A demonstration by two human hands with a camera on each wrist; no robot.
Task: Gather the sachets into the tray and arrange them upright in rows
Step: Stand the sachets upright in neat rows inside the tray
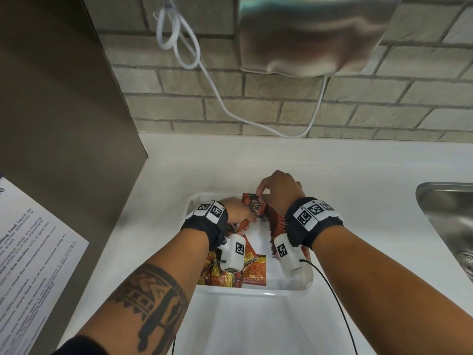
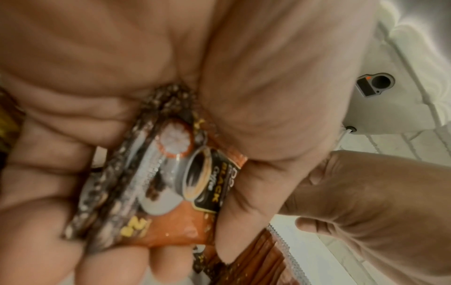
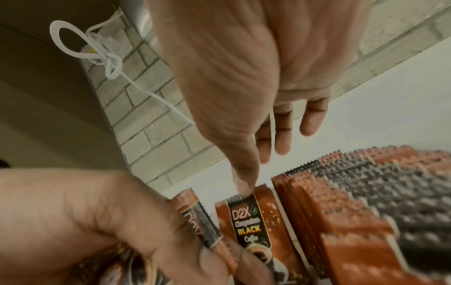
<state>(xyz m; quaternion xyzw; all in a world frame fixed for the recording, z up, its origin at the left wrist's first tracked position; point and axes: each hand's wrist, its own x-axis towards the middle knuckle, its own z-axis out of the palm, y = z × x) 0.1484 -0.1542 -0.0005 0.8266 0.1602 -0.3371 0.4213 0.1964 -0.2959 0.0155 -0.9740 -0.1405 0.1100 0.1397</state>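
Note:
A white tray (image 1: 256,292) sits on the white counter. Along its right side stands a row of orange-brown coffee sachets (image 1: 277,224) (image 3: 354,202), upright. Several loose sachets (image 1: 252,274) lie flat in the near left corner. My right hand (image 1: 261,198) (image 3: 244,190) pinches the top edge of one upright sachet (image 1: 253,204) (image 3: 253,223) at the far end of that row. Just to its left, my left hand (image 1: 245,221) (image 2: 165,248) grips a small bundle of sachets (image 2: 171,183) (image 3: 195,217) between thumb and curled fingers.
A steel sink (image 1: 448,213) lies at the right. A printed paper notice (image 1: 33,252) hangs at the left, below a brown panel (image 1: 64,98). On the brick wall behind are a metal appliance (image 1: 307,34) and a looped white cable (image 1: 217,93).

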